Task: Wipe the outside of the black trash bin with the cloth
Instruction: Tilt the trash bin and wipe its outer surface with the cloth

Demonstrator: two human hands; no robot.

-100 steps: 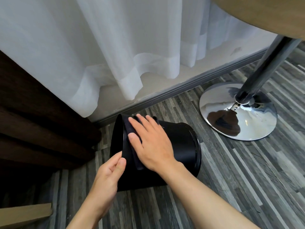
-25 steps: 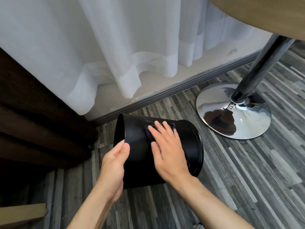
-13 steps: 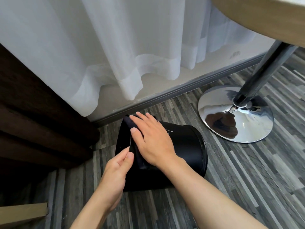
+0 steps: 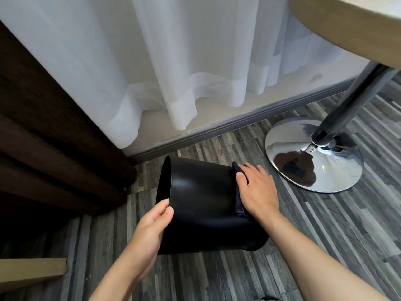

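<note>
The black trash bin (image 4: 201,198) lies on its side on the grey plank floor, one end facing left toward the dark curtain. My left hand (image 4: 152,227) grips that left end at the near edge, thumb on the outer wall. My right hand (image 4: 258,192) lies flat on the bin's right part and presses a dark cloth (image 4: 238,205) against the outer wall. Only a narrow strip of the cloth shows at my fingers and palm edge; the rest is under the hand.
A chrome table base (image 4: 312,157) with a slanted pole (image 4: 358,96) stands right of the bin, under a round tabletop (image 4: 351,25). White sheer curtains (image 4: 173,61) and a grey baseboard (image 4: 238,122) run behind. A dark curtain (image 4: 43,127) hangs left; a wooden board (image 4: 30,272) lies at lower left.
My right hand slid the cloth from the bin's left end along the wall to its right part. My left hand kept its hold on the left end.
</note>
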